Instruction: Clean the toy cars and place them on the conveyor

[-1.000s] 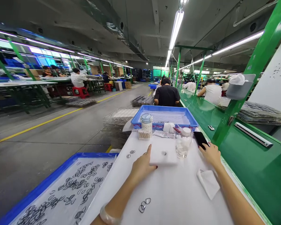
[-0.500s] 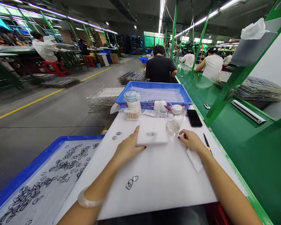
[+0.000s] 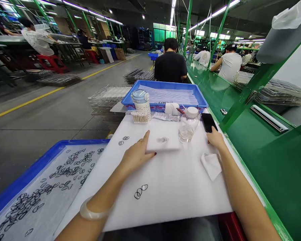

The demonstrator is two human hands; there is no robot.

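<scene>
My left hand (image 3: 135, 154) lies with thumb and index finger spread along the left and front edges of a white foam block (image 3: 154, 142). A small clear patch of something (image 3: 162, 139) shows on top of the block. My right hand (image 3: 215, 138) is at the right edge of the table, its index finger at the lower edge of a black phone (image 3: 208, 122). Its other fingers are curled, and whatever they hold, if anything, is hidden. A folded white cloth (image 3: 211, 166) lies below this hand. Left of it stands a clear jar with a white lid (image 3: 187, 129).
Several black rings lie on the white table (image 3: 175, 190), and many more fill the blue-rimmed tray (image 3: 62, 144) at left. Cotton swabs (image 3: 140, 117), a cup (image 3: 140, 100), a tube (image 3: 166, 116) and a blue bin (image 3: 200, 95) stand behind. A co-worker (image 3: 170, 63) sits ahead.
My right hand has moved right and away from me, from beside the jar to the phone. The black and yellow tool there is now hidden. My left hand stays at the block.
</scene>
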